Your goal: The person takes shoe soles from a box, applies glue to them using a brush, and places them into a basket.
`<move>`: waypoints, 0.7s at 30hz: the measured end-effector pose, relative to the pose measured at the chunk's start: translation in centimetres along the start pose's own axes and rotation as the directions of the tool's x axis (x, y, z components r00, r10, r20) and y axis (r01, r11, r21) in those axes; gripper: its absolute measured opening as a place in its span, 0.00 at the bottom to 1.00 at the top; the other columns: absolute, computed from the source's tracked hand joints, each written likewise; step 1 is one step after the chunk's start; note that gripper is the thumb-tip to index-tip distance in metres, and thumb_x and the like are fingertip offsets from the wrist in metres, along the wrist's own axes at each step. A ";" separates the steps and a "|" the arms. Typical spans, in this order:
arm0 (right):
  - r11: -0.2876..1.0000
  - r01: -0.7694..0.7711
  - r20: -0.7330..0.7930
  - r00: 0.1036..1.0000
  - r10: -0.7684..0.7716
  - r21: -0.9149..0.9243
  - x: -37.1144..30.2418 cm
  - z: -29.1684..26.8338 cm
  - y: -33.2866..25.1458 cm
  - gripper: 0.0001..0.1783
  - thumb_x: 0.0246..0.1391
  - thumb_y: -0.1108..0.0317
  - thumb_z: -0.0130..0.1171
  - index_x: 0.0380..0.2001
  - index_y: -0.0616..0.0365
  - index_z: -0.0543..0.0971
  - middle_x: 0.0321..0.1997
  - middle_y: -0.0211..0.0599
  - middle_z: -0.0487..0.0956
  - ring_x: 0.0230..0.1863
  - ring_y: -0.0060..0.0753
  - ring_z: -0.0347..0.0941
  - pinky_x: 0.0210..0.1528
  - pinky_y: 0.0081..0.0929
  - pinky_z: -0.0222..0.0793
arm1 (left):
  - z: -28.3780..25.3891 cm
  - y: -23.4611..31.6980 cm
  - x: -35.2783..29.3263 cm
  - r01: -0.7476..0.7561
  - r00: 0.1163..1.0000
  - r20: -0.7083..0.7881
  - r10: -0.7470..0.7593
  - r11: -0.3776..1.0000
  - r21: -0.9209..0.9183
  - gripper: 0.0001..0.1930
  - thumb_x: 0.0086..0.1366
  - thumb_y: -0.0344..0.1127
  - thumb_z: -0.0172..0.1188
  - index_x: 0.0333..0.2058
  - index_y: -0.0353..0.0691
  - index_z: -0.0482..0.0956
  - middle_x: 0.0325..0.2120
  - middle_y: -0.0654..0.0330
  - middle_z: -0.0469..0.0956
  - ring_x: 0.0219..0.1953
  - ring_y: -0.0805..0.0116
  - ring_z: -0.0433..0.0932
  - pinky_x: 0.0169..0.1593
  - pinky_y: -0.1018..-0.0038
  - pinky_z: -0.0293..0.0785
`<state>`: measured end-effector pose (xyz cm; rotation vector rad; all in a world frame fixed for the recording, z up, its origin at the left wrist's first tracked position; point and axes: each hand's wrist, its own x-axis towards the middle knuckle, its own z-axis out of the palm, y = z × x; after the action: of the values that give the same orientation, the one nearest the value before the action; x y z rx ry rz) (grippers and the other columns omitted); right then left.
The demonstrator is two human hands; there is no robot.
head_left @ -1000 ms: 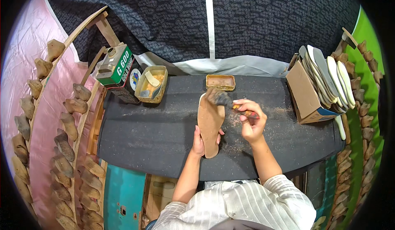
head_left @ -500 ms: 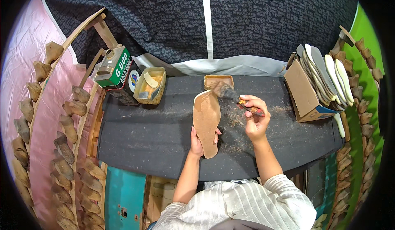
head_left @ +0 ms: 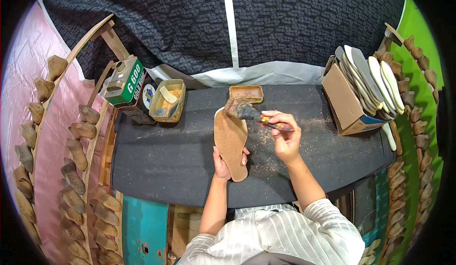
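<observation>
Insole [head_left: 231,139] | brown, foot-shaped, pale-edged | brush [head_left: 248,112] at broad end

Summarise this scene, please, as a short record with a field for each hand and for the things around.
Left hand: grips the sole near its narrow end
Right hand: holds the brush by its handle
Bristles: at the sole's wide end; contact unclear
Table: dark top, pale bits scattered on it
Left side: can; tub with a pale piece inside
Far edge, middle: shallow tray
Right side: box of loose soles
Both flanks: rows of lasts
</observation>
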<state>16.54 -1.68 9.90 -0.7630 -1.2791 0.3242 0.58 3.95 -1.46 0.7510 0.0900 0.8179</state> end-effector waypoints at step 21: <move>0.994 0.017 -0.093 0.995 -0.027 -0.107 -0.8 0.5 0.0 0.08 0.53 0.70 0.53 0.33 0.64 0.70 0.43 0.46 0.74 0.42 0.34 0.73 0.43 0.28 0.71 | 0.1 -0.1 0.2 0.007 0.999 -0.051 -0.006 1.000 0.028 0.43 0.58 0.71 0.26 0.48 0.33 0.63 0.30 0.48 0.72 0.22 0.66 0.70 0.27 0.73 0.67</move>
<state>15.85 -2.04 9.37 -0.8442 -1.2219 0.2013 0.77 3.95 -1.37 0.7557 0.1499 0.8311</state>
